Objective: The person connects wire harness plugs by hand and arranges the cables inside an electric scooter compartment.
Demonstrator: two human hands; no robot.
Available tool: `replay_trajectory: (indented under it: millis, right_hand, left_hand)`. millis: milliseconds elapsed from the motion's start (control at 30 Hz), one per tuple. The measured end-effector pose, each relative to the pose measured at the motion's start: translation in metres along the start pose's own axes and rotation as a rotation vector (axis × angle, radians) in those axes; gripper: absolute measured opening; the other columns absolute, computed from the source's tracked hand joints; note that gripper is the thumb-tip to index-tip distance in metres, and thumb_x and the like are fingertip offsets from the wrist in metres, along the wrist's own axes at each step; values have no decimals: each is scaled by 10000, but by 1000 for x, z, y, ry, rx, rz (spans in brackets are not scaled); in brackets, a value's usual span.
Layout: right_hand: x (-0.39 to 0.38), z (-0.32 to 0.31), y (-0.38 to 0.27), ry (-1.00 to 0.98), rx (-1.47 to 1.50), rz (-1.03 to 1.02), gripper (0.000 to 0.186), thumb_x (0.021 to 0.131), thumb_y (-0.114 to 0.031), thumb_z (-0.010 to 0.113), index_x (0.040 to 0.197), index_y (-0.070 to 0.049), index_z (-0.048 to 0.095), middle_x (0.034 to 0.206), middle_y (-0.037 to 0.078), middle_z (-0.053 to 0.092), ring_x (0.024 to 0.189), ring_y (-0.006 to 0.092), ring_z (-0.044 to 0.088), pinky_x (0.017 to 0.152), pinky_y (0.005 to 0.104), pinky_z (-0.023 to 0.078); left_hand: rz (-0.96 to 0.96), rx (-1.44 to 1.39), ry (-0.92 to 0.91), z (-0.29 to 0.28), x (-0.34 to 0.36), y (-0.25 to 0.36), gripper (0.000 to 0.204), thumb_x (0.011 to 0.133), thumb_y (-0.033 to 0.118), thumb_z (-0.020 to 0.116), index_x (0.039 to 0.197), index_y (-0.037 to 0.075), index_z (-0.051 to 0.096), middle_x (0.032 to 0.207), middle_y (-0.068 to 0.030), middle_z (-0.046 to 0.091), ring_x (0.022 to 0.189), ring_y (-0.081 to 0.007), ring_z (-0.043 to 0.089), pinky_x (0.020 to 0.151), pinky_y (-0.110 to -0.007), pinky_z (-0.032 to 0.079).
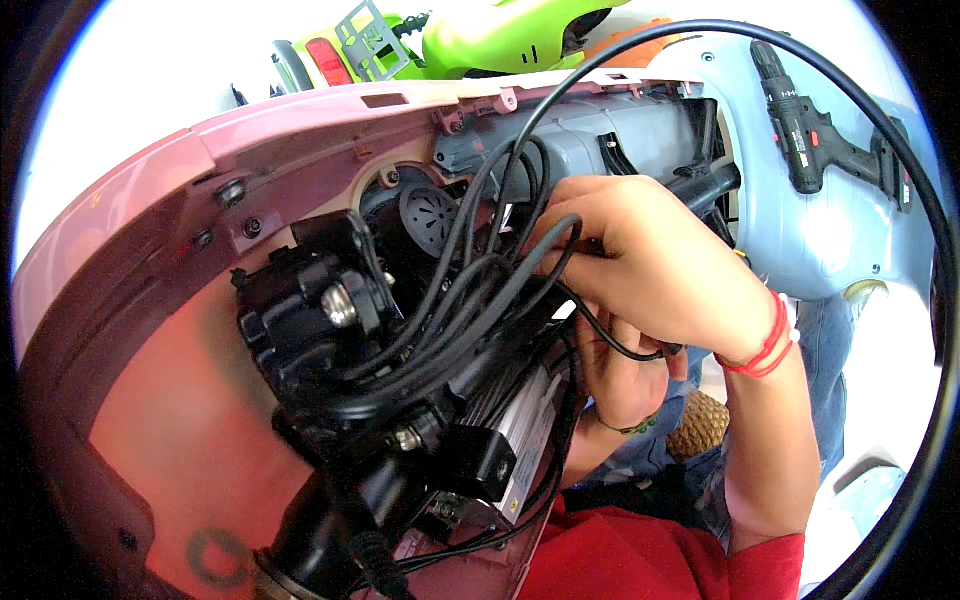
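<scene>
A bundle of black cables [470,290] runs out of a black mechanical assembly [310,310] inside a pink plastic shell [150,190]. My right hand [640,240], with red cords round its wrist, pinches cables of this bundle between thumb and fingers. Below it and partly behind it, my left hand [625,385] has its fingers curled up close to the cables; what they hold is hidden. A thin black cable loops past both hands and ends in a small dark tip by the fingers. A silver finned metal box [530,440] lies below the bundle.
A thick black cable [800,50] arcs across the right side. A cordless drill [815,140] rests on a light blue panel [730,90]. Beyond the shell are bright green parts [490,40] and a grey metal bracket [372,40]. A round slotted disc [430,218] sits inside the shell.
</scene>
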State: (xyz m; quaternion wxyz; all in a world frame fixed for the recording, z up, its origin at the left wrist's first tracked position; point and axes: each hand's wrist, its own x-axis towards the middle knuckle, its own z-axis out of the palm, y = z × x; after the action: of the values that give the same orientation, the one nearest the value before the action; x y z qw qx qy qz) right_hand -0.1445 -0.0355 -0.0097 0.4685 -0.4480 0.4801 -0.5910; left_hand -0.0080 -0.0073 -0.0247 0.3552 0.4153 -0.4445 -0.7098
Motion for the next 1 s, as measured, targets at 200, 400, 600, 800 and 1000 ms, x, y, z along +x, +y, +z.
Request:
replay_trajectory:
  millis: [200,400,600,800,1000]
  right_hand:
    - [0,5,0,70,106,0,107,769,-38,616,845,27,654,792,181,599,731,332,616,671,374,500]
    - [4,15,10,182,73,-159,115,764,-85,619,810,12,659,813,202,604,771,389,609,701,426,500]
    - [4,20,11,193,171,-166,99,745,-14,625,835,14,655,819,158,605,766,310,610,689,370,492]
    - [7,8,-7,76,343,54,97,813,-20,624,903,3,653,824,87,658,642,144,590,583,273,483]
    - [20,-3,-14,-90,137,53,169,828,-84,616,965,-6,677,678,155,631,575,150,543,579,309,490]
  left_hand:
    - [118,195,13,-22,-4,-18,267,953,213,502,1199,112,529,958,-14,600,670,-71,573,445,-224,416]
    - [331,512,-175,-34,-5,-16,337,949,193,465,1260,74,516,1047,-44,582,814,-119,582,694,-311,496]
    - [24,-69,-38,-6,-6,-6,356,977,251,382,1263,86,514,1115,-58,634,814,-127,616,647,-290,495]
    - [50,-85,-136,-2,1,0,275,966,237,420,1162,80,535,771,-55,616,524,-125,542,388,-236,394]
    - [67,15,-95,7,0,3,282,964,248,449,1183,74,489,675,-63,557,450,-125,468,343,-241,341]
